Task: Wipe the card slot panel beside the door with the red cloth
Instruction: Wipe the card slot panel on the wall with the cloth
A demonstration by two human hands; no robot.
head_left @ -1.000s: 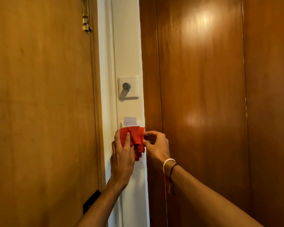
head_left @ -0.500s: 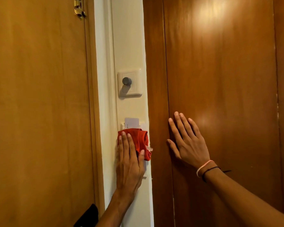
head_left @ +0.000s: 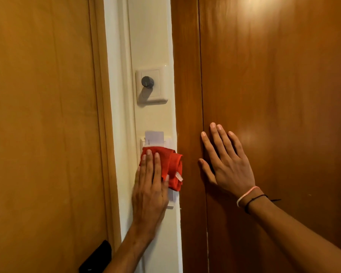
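Note:
The white card slot panel (head_left: 170,143) is fixed to a narrow cream wall strip between two wooden surfaces, with a white card (head_left: 154,137) standing in its top slot. A bunched red cloth (head_left: 172,166) covers most of the panel. My left hand (head_left: 150,186) lies flat on the cloth with fingers stretched up, pressing it against the panel. My right hand (head_left: 224,160) rests flat with spread fingers on the dark wooden door (head_left: 274,95) to the right and holds nothing.
A white switch plate with a dark round knob (head_left: 147,82) sits on the wall strip above the panel. A lighter wooden door (head_left: 43,115) stands at the left, with a black fitting (head_left: 96,259) near its lower edge.
My right hand let go of the cloth and moved right onto the dark door. My left hand now presses the cloth alone, flat on the panel.

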